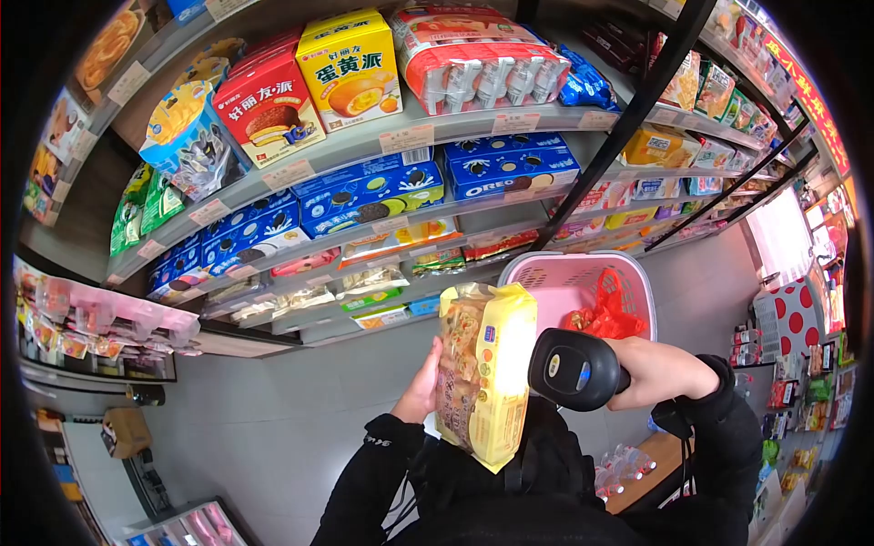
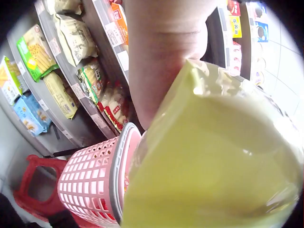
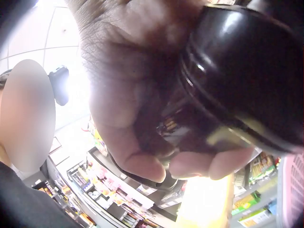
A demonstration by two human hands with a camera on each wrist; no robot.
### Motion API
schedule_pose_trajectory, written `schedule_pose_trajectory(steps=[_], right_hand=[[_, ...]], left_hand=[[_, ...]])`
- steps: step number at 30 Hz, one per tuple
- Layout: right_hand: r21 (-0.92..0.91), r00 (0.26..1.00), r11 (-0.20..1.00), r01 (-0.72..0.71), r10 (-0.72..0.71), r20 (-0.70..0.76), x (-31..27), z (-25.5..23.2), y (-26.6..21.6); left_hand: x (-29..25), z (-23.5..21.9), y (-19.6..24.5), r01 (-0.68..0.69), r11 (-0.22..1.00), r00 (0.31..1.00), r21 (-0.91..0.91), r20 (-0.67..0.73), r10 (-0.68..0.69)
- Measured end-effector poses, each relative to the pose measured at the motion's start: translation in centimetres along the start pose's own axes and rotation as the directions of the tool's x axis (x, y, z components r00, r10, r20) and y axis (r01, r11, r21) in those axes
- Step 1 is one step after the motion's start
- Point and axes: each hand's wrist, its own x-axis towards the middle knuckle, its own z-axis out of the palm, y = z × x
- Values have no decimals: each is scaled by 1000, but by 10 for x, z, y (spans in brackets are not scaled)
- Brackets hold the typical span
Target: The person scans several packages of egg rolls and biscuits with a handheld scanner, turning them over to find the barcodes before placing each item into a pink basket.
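Observation:
In the head view the left hand (image 1: 420,387) grips a yellow snack package (image 1: 503,382) by its left side, holding it upright with a bright glare on its right face. The right hand (image 1: 660,371) holds a black handheld scanner (image 1: 574,369) just right of the package. The package (image 2: 213,156) fills much of the left wrist view, with part of the left hand (image 2: 164,57) behind it. In the right wrist view the fingers of the right hand (image 3: 128,95) curl round the black scanner (image 3: 247,71), with the lit package (image 3: 206,202) below.
Behind the hands stands a pink basket (image 1: 539,273) with a red plastic bag (image 1: 612,314) in it. Curved shelves (image 1: 364,146) of boxed and bagged snacks run across the back. In the left wrist view a red stool (image 2: 28,190) is beside the basket. Bottles (image 1: 628,464) stand at lower right.

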Motion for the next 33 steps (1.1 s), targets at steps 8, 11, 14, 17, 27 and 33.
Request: schedule_pose_trajectory(steps=[8, 11, 14, 17, 27, 33], right_hand=[[-49, 1000, 999, 5, -5, 7, -4, 2, 8], [-48, 1000, 999, -4, 4, -2, -4, 3, 4], [-49, 1000, 999, 19, -19, -8, -2, 4, 5], [-12, 1000, 1000, 6, -7, -14, 0, 6, 8], [11, 999, 999, -36, 36, -4, -8, 6, 4], [44, 999, 999, -24, 21, 47, -6, 10, 17]], left_hand=[[-8, 17, 5, -24, 1000, 1000, -2, 16, 24], [-9, 16, 5, -19, 1000, 999, 22, 26, 19], [-11, 22, 5, -23, 1000, 999, 15, 25, 22], [-10, 24, 2, -35, 999, 997, 3, 71, 35], [-1, 19, -8, 61, 998, 995, 5, 83, -61], [2, 20, -12, 78, 997, 987, 27, 138, -81]])
